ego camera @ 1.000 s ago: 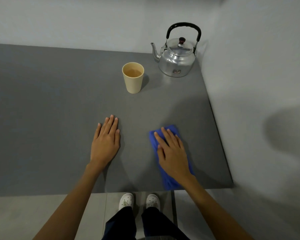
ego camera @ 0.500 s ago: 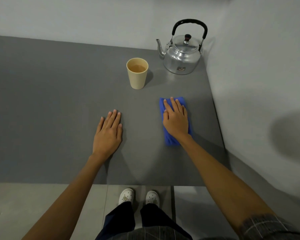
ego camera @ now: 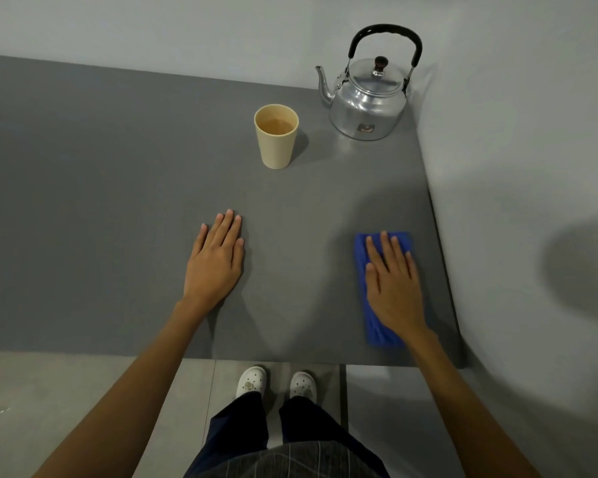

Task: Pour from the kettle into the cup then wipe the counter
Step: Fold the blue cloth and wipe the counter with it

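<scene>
A shiny metal kettle (ego camera: 366,101) with a black handle stands upright in the far right corner of the grey counter (ego camera: 118,201). Left of it stands a beige cup (ego camera: 276,141) holding brownish liquid. My right hand (ego camera: 394,284) lies flat on a folded blue cloth (ego camera: 363,257) near the counter's right edge, fingers spread and pressing it down. My left hand (ego camera: 218,258) rests flat on the bare counter, fingers together, holding nothing.
A pale wall (ego camera: 532,167) rises along the counter's right side and another behind it. The counter's front edge runs just below my wrists. Tiled floor and white shoes (ego camera: 277,384) show below.
My right hand slid the blue cloth forward toward the kettle, then back toward the front edge and further right. My left hand stayed in place.
</scene>
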A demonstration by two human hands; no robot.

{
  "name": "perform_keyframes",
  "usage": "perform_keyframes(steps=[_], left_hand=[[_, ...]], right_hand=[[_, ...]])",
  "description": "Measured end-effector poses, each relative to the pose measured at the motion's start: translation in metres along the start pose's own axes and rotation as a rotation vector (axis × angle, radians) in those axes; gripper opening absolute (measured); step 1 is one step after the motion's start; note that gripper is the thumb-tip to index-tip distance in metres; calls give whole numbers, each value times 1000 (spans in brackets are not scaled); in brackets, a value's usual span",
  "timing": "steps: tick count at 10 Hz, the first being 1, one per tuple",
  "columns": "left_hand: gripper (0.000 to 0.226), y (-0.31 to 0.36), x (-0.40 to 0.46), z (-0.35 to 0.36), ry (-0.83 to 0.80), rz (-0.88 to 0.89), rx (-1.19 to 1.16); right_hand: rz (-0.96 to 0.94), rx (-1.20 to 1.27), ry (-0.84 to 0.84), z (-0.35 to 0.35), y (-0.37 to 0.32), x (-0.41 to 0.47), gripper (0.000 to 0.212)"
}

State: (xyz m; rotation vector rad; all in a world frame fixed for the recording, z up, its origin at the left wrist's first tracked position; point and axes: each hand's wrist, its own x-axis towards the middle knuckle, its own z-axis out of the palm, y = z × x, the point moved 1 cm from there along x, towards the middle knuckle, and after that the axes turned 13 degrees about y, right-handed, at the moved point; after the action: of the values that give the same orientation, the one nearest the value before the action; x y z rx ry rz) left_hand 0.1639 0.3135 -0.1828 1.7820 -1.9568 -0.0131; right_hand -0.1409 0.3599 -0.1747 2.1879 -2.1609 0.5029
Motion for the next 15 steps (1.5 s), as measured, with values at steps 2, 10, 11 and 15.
perform_keyframes(steps=[2, 10, 11, 15], left_hand=[[50, 1, 0, -1, 8, -3, 10], [42, 1, 1, -12, 6, -70, -191], [41, 2, 1, -16, 32, -109, -252], [40, 2, 0, -23, 10, -144, -349]], right_hand=[[169, -85, 59, 5, 35, 74, 50], [-343, 109, -80, 38, -158, 10, 51], [-350, 98, -100, 28, -125, -22, 50], [34, -20, 36, 38, -97, 56, 51]])
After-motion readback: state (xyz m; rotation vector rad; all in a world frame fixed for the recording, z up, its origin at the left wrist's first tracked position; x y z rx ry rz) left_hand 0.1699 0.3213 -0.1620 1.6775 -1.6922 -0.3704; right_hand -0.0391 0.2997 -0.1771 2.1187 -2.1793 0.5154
